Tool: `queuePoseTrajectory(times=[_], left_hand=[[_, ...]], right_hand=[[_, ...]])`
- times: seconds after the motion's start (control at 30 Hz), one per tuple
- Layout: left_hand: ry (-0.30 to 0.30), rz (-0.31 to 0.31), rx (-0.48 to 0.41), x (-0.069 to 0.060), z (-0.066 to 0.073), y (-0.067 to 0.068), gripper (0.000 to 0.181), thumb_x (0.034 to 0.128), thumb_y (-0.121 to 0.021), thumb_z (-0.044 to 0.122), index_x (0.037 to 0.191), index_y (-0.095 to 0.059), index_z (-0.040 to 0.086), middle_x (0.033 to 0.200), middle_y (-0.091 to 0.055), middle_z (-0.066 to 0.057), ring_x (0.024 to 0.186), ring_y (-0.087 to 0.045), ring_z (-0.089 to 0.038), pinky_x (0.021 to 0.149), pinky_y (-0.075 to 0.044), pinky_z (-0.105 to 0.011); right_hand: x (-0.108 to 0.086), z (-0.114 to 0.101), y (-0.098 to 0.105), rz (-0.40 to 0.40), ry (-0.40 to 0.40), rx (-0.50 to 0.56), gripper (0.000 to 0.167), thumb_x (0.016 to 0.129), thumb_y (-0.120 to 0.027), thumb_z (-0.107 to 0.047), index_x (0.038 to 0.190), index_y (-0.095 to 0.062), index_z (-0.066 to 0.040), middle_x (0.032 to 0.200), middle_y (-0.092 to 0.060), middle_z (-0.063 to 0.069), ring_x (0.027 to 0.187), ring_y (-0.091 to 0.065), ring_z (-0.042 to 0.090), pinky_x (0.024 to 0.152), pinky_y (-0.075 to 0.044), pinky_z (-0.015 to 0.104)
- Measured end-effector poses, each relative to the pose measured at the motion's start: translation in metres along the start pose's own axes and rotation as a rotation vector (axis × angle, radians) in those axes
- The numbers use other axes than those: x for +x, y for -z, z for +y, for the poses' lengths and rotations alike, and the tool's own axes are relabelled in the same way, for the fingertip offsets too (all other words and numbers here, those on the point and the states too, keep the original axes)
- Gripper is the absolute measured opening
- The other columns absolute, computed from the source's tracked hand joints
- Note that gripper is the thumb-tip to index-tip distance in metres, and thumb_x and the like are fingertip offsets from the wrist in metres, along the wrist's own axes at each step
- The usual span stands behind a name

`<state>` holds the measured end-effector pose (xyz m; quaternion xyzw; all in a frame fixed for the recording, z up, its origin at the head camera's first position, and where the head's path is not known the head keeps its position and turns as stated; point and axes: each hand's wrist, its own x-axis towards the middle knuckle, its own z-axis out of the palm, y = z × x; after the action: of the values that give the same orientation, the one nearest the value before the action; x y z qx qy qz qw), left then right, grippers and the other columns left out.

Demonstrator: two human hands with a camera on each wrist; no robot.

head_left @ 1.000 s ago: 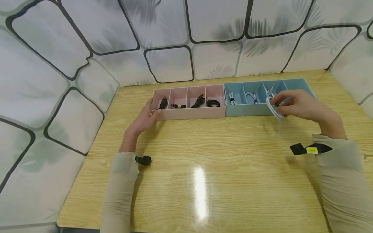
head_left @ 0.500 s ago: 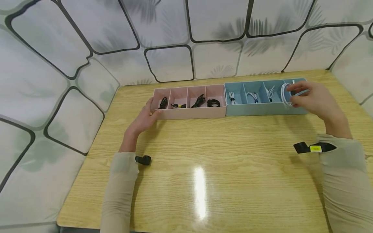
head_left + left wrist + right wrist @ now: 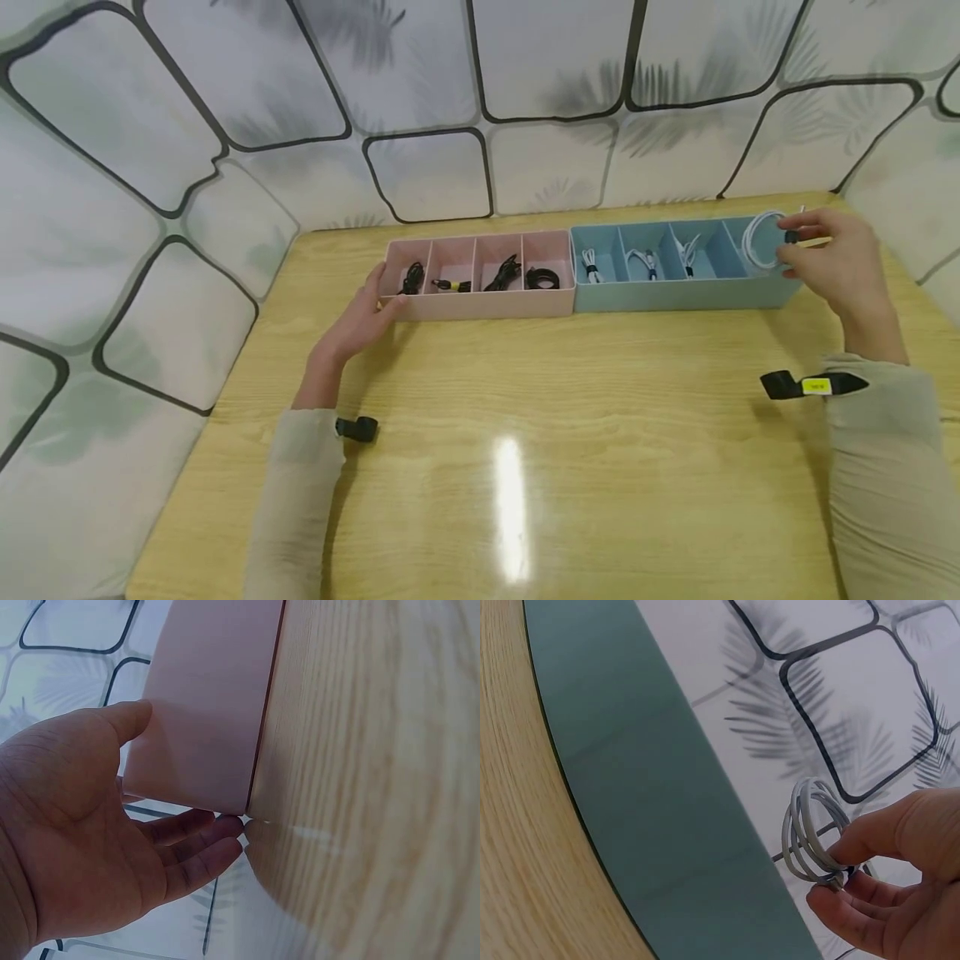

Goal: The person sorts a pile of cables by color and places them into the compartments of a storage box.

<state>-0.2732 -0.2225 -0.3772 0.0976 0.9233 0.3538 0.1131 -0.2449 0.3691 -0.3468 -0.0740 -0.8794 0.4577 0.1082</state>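
Observation:
My right hand (image 3: 836, 254) pinches a coiled white cable (image 3: 752, 242) between thumb and fingers, over the right-end compartment of the blue box (image 3: 682, 296). In the right wrist view the cable (image 3: 804, 829) hangs in loops above the box's rim. My left hand (image 3: 360, 317) touches the left end of the pink box (image 3: 487, 308). Its thumb lies on the front wall and the other fingers reach around the end, as the left wrist view shows the hand (image 3: 97, 825) with fingers fairly straight.
Black cables, among them a coiled one (image 3: 542, 278), lie in the pink box's compartments. White cables, such as a bundled one (image 3: 591, 265), lie in the blue box's other compartments. Both boxes stand end to end on the wooden table (image 3: 585, 433), before a patterned wall (image 3: 547, 167).
My right hand has moved right with the coiled white cable, from the blue box's third compartment to its right-end one. The left hand stays at the pink box. The head view has shifted slightly.

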Motion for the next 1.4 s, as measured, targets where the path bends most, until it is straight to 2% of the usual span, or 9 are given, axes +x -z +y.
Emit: queuePoseTrajectory(times=[0.37,0.63,0.73,0.87,0.97,1.03,1.2,1.27,1.4], left_hand=[[-0.013,0.013,-0.016,-0.002,0.001,0.0,0.076,0.1065,-0.044,0.032,0.159,0.004,0.006,0.162,-0.008,-0.027,0.15,-0.012,-0.04,0.119,-0.015,-0.055],[-0.006,0.001,-0.016,-0.001,0.001,0.0,0.077,0.1065,-0.044,0.034,0.159,0.005,0.006,0.162,-0.008,-0.028,0.149,-0.012,-0.041,0.118,-0.016,-0.057],[-0.004,0.005,-0.012,-0.001,0.002,0.001,0.077,0.1065,-0.044,0.034,0.159,0.005,0.006,0.162,-0.009,-0.028,0.149,-0.013,-0.042,0.118,-0.016,-0.057],[-0.008,0.011,-0.012,-0.002,0.001,0.001,0.077,0.1065,-0.044,0.033,0.159,0.004,0.006,0.162,-0.008,-0.027,0.149,-0.012,-0.04,0.118,-0.016,-0.056],[-0.013,0.011,-0.015,-0.001,-0.001,0.001,0.076,0.1064,-0.045,0.033,0.159,0.004,0.005,0.163,-0.007,-0.026,0.149,-0.012,-0.041,0.118,-0.016,-0.057],[-0.012,0.015,-0.015,-0.001,-0.001,0.0,0.076,0.1065,-0.045,0.032,0.159,0.003,0.005,0.163,-0.007,-0.026,0.149,-0.013,-0.041,0.118,-0.017,-0.057],[-0.022,0.017,-0.026,-0.001,-0.002,-0.002,0.075,0.1068,-0.045,0.029,0.159,0.002,0.003,0.163,-0.006,-0.025,0.148,-0.016,-0.042,0.116,-0.021,-0.057],[-0.028,0.016,-0.032,-0.001,-0.003,-0.003,0.075,0.1068,-0.045,0.029,0.159,0.002,0.003,0.164,-0.005,-0.025,0.148,-0.015,-0.042,0.116,-0.022,-0.057],[-0.037,0.023,-0.03,0.0,-0.004,-0.003,0.074,0.1069,-0.045,0.029,0.159,0.002,0.004,0.163,-0.006,-0.025,0.148,-0.016,-0.042,0.115,-0.022,-0.059]], right_hand=[[0.004,0.01,-0.002,0.022,0.002,-0.035,0.022,0.092,-0.06,-0.005,0.111,-0.063,-0.016,0.096,-0.05,-0.006,0.063,-0.056,-0.009,0.055,-0.051,0.013],[0.005,0.015,-0.003,0.037,-0.002,-0.163,0.019,0.093,-0.06,-0.013,0.109,-0.066,-0.019,0.088,-0.049,-0.02,0.075,-0.047,-0.005,0.056,-0.042,0.013],[0.006,0.016,-0.004,0.044,-0.006,-0.179,0.021,0.093,-0.058,-0.012,0.111,-0.066,-0.019,0.093,-0.052,-0.013,0.075,-0.046,-0.005,0.055,-0.042,0.014],[0.008,0.017,-0.005,0.073,0.013,-0.185,0.024,0.091,-0.057,-0.011,0.114,-0.066,-0.009,0.094,-0.052,-0.011,0.073,-0.045,-0.008,0.054,-0.041,0.012],[0.009,0.019,-0.005,0.098,0.026,-0.186,0.026,0.09,-0.059,-0.01,0.114,-0.066,-0.003,0.087,-0.05,-0.02,0.071,-0.044,-0.011,0.053,-0.04,0.011],[0.01,0.022,-0.006,0.104,0.022,-0.189,0.026,0.09,-0.06,-0.011,0.113,-0.067,-0.003,0.083,-0.048,-0.024,0.07,-0.044,-0.013,0.053,-0.04,0.011],[0.011,0.027,-0.008,0.1,-0.001,-0.193,0.025,0.089,-0.061,-0.011,0.113,-0.068,-0.007,0.086,-0.051,-0.018,0.07,-0.044,-0.012,0.053,-0.04,0.012],[0.012,0.028,-0.008,0.105,-0.002,-0.198,0.028,0.089,-0.061,-0.011,0.115,-0.068,-0.004,0.086,-0.05,-0.018,0.07,-0.043,-0.012,0.053,-0.04,0.011],[0.014,0.029,-0.007,0.109,0.021,-0.21,0.03,0.09,-0.062,-0.012,0.117,-0.068,-0.002,0.079,-0.045,-0.031,0.069,-0.042,-0.016,0.053,-0.039,0.01]])
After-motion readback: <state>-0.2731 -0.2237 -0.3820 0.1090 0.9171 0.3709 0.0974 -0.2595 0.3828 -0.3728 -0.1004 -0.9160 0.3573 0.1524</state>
